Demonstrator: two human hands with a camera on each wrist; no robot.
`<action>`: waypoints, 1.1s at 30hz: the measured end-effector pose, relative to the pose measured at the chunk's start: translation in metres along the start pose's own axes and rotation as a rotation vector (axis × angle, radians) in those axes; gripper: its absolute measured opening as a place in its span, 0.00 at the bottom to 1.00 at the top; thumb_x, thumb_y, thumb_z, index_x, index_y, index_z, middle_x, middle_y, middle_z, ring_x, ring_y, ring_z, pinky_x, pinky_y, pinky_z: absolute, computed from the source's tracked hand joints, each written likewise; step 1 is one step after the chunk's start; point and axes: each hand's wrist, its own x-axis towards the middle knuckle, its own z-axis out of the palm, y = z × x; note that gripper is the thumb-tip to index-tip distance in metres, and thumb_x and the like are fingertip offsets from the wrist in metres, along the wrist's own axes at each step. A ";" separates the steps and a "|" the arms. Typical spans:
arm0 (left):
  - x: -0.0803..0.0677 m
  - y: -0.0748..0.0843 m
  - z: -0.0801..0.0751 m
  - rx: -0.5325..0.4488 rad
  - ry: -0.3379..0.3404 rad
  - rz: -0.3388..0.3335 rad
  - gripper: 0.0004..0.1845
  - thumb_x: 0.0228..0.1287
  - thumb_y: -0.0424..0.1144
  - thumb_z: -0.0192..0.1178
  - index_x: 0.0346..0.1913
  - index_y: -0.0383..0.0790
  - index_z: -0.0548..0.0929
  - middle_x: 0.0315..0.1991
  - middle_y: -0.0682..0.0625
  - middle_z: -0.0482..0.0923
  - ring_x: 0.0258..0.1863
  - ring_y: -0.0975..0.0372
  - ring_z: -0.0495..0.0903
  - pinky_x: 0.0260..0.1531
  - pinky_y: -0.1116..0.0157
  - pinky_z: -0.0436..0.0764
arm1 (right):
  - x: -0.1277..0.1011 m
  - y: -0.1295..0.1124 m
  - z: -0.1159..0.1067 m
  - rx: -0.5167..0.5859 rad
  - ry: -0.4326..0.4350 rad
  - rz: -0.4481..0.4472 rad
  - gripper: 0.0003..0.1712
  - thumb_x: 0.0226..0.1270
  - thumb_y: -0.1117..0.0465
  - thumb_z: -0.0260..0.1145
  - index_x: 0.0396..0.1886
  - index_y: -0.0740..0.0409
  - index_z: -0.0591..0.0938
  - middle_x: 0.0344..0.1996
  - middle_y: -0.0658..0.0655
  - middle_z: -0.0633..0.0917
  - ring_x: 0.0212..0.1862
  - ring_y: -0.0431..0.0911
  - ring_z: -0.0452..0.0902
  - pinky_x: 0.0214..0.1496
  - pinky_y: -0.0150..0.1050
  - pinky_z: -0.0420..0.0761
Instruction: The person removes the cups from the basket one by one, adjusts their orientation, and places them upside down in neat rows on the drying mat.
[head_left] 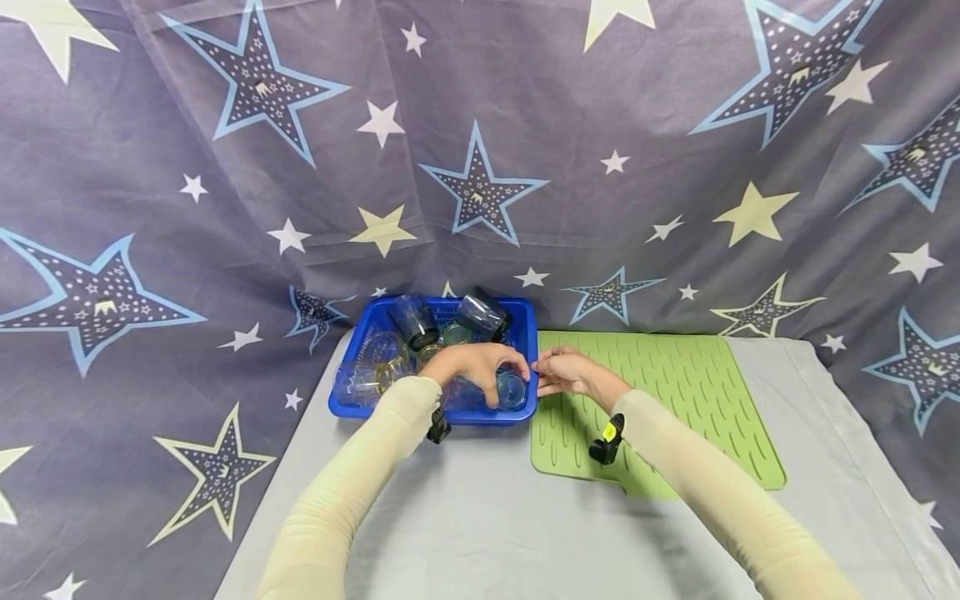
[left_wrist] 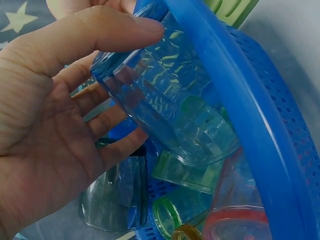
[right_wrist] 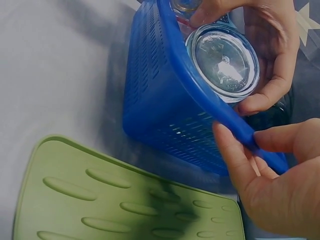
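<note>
**Glass tipped on its side at the basket's right edge**

Left hand (head_left: 474, 364) wraps the clear blue-tinted drinking glass (head_left: 512, 389) inside the blue perforated plastic basket (head_left: 525, 329). Its long axis lies roughly level, base facing the right rim. Right hand (head_left: 567, 372) pinches that rim, just beside the glass.

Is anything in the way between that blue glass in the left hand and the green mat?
Only the blue plastic basket's side rim, pinched by the right hand, stands between the clear blue glass, gripped by the left hand, and the green ribbed mat.
</note>
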 end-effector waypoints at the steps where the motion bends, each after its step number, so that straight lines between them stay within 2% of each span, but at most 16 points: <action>1: 0.000 0.000 0.000 0.001 0.000 0.001 0.37 0.42 0.25 0.78 0.60 0.48 0.80 0.65 0.50 0.74 0.66 0.56 0.72 0.68 0.55 0.74 | 0.000 0.000 0.000 0.003 0.001 -0.001 0.04 0.77 0.72 0.51 0.48 0.66 0.70 0.28 0.54 0.81 0.30 0.45 0.83 0.42 0.42 0.89; 9: 0.000 -0.006 0.001 0.009 -0.003 -0.001 0.39 0.42 0.26 0.79 0.62 0.47 0.79 0.65 0.51 0.75 0.67 0.57 0.72 0.69 0.56 0.73 | -0.001 0.003 0.001 0.002 0.011 -0.010 0.04 0.77 0.72 0.51 0.47 0.64 0.70 0.28 0.53 0.80 0.30 0.44 0.83 0.42 0.41 0.89; 22: -0.004 -0.013 -0.002 -0.043 -0.024 -0.074 0.42 0.42 0.23 0.78 0.64 0.50 0.77 0.69 0.50 0.71 0.70 0.56 0.69 0.69 0.54 0.73 | -0.001 0.004 0.003 0.005 0.030 -0.017 0.05 0.76 0.72 0.52 0.48 0.66 0.70 0.28 0.53 0.80 0.29 0.44 0.82 0.43 0.43 0.89; 28: 0.002 -0.013 -0.007 -0.022 -0.047 -0.083 0.42 0.38 0.24 0.81 0.61 0.50 0.80 0.65 0.50 0.75 0.67 0.56 0.71 0.69 0.55 0.73 | 0.000 0.004 0.004 -0.011 0.028 -0.013 0.07 0.76 0.71 0.52 0.50 0.67 0.70 0.29 0.54 0.81 0.29 0.44 0.83 0.44 0.43 0.89; 33: 0.010 -0.012 -0.013 0.029 -0.074 -0.077 0.42 0.37 0.25 0.82 0.61 0.50 0.81 0.66 0.50 0.75 0.67 0.55 0.71 0.68 0.54 0.74 | -0.001 0.002 0.002 -0.010 0.035 -0.013 0.06 0.76 0.72 0.52 0.48 0.66 0.69 0.28 0.55 0.81 0.28 0.44 0.82 0.42 0.42 0.89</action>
